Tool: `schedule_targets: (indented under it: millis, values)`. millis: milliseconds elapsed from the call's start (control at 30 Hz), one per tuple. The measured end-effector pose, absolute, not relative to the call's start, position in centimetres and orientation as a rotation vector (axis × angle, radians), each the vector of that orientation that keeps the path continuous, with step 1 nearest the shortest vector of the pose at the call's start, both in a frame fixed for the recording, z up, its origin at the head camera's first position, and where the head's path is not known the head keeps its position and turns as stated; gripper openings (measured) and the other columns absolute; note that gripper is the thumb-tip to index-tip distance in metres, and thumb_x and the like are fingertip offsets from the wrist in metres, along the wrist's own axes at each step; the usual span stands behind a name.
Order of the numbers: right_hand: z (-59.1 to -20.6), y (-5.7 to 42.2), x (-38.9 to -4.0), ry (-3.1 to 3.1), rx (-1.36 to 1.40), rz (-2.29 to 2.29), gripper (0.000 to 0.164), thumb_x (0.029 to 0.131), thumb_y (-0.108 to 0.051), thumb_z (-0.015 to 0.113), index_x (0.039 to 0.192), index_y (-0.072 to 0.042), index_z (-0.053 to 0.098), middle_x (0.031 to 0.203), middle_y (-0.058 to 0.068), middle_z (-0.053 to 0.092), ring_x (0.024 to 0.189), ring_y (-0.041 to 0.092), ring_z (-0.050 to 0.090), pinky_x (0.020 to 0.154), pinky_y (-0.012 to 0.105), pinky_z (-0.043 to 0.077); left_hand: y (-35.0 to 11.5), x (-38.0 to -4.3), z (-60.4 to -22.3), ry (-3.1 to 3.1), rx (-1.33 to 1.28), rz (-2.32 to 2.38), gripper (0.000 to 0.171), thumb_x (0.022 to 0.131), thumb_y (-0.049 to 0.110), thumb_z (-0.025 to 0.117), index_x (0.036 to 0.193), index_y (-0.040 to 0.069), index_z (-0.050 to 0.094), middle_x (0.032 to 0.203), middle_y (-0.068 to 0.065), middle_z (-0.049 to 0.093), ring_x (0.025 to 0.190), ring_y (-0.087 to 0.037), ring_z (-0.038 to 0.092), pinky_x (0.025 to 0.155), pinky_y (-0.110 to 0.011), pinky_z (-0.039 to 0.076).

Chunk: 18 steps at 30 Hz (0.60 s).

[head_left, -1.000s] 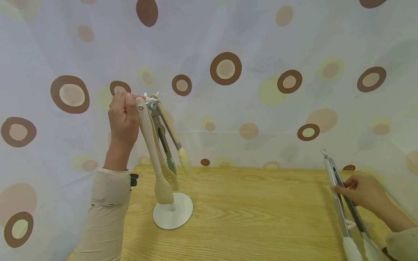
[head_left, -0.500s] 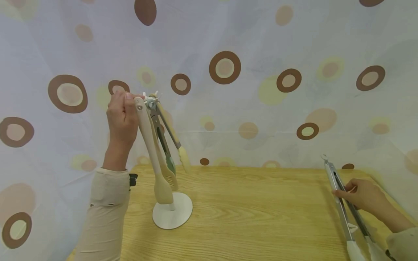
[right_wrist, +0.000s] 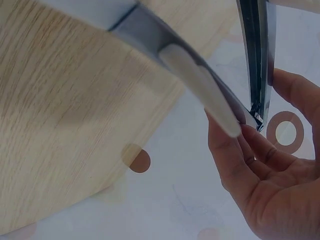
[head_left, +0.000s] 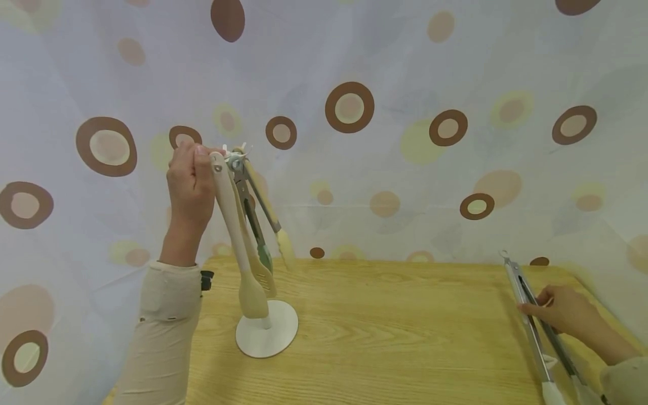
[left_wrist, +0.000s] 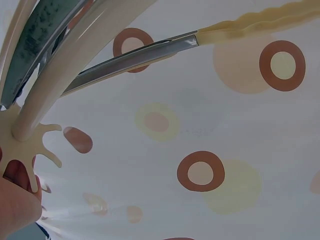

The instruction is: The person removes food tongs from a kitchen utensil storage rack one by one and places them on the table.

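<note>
Near left, arm: pale sleeve [head_left: 164, 320], dark band [head_left: 206, 279] at the cuff.
Near right, tongs: long silver tongs [right_wrist: 257, 55], white tips [head_left: 553, 395] toward the near side, ring end pointing far. Arms spread, pale tab [right_wrist: 200, 90] between. Tips partly out of view; cannot tell if they touch wood.
Right hand: right hand [head_left: 572, 312] clamped on the tongs, thumb and fingers, closer to the hinge than to the tips.
Risk, right: a hold so near the hinge may let the heavy tip end swing; widely spread arms could snag on hanging pieces if brought close to them.
Table: wood-grain table [head_left: 395, 332], under both hands' work.
Stand: white stand [head_left: 268, 340], left on the table, round foot seeming flat.
Hung on it: cream spatula [head_left: 254, 298] nearest, slotted turner [head_left: 265, 275] just behind, green-tipped tongs [head_left: 264, 256], yellow-tipped tongs [head_left: 286, 247] farthest right.
Left hand: left hand [head_left: 189, 183], fingers curled, gripping the hooked top [head_left: 237, 157]; exact finger contact partly hidden.
Risk, left: a sideways pull up there could tip the foot; a jolt could shake pieces off the short hooks.
Far: pale cloth [head_left: 395, 157], brown rings and spots.
</note>
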State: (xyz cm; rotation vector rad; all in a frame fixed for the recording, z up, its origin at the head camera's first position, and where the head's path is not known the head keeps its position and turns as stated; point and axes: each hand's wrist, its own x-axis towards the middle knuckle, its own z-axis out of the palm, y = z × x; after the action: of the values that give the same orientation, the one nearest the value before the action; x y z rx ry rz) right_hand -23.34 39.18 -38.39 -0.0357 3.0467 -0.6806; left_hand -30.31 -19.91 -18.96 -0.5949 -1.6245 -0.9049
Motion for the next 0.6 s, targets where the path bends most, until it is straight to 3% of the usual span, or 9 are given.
schedule_targets:
  millis: [67,133,300,600]
  values:
    - [-38.5,39.2,-23.3,3.053,-0.044,-0.667,0.051,0.091,-0.039,0.062,0.091,0.011,0.056,0.073,0.005,0.063,0.056,0.016,0.057,0.052,0.034,0.047,-19.9,-30.3,-19.0,-1.627,-0.594,-0.904,0.038,0.094,0.015,0.037,0.084,-0.009,0.064,0.074,0.005,0.045,0.073,-0.025,0.042,0.072,-0.029,0.032]
    - [-38.6,39.2,-23.2,3.056,-0.052,-0.656,0.049,0.091,-0.039,0.062,0.089,0.01,0.056,0.071,0.004,0.063,0.055,0.016,0.057,0.051,0.034,0.047,-19.9,-30.3,-19.0,-1.627,-0.595,-0.901,0.038,0.094,0.015,0.037,0.084,-0.009,0.064,0.074,0.007,0.044,0.073,-0.025,0.041,0.072,-0.03,0.032]
    - [-38.9,39.2,-23.1,3.046,-0.055,-0.65,0.045,0.091,-0.038,0.062,0.086,0.006,0.056,0.067,0.001,0.06,0.055,0.017,0.055,0.051,0.034,0.045,-19.9,-30.3,-19.2,-1.63,-0.599,-0.892,0.037,0.095,0.015,0.038,0.085,-0.009,0.065,0.077,-0.019,0.047,0.074,-0.029,0.042,0.072,-0.029,0.032]
    - [-39.6,39.3,-23.5,3.053,-0.073,-0.611,0.042,0.091,-0.037,0.062,0.08,0.003,0.054,0.066,0.002,0.056,0.052,0.016,0.052,0.049,0.033,0.042,-20.0,-30.3,-19.3,-1.635,-0.601,-0.887,0.037,0.095,0.014,0.038,0.084,-0.009,0.064,0.078,-0.022,0.047,0.073,-0.025,0.041,0.071,-0.027,0.031]
